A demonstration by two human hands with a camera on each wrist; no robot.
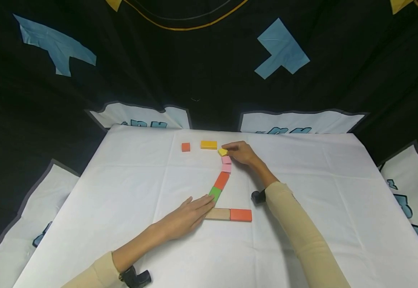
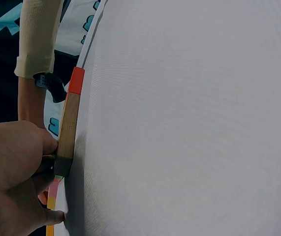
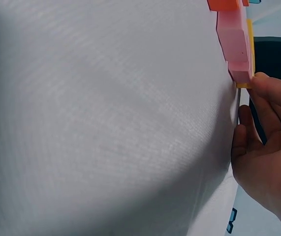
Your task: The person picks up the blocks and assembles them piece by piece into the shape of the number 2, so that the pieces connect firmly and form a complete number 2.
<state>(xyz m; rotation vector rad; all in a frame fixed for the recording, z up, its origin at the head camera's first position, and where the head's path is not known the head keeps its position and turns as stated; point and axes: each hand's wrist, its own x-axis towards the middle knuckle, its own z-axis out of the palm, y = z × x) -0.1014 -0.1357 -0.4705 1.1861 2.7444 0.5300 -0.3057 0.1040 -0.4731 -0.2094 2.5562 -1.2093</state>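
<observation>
A chain of wooden blocks curves over the white tablecloth in the head view. Its far end is a small yellow block (image 1: 222, 152), which my right hand (image 1: 242, 153) pinches between thumb and fingertips. Two pink blocks (image 1: 226, 164) follow it, then an orange block (image 1: 221, 181) and a green block (image 1: 215, 193). My left hand (image 1: 189, 214) lies with fingers extended, the tips touching the green block and partly covering a plain wood block (image 1: 219, 214). That wood block meets a red-orange block (image 1: 241, 215) end to end. In the right wrist view, the pink blocks (image 3: 233, 37) stand beside my fingertips.
Left of my right hand lie a yellow bar (image 1: 209, 145) and a small orange block (image 1: 186, 147), apart from each other. The white table (image 1: 302, 160) ends at a dark curtain (image 1: 194, 72) behind. Both wrists wear black cameras.
</observation>
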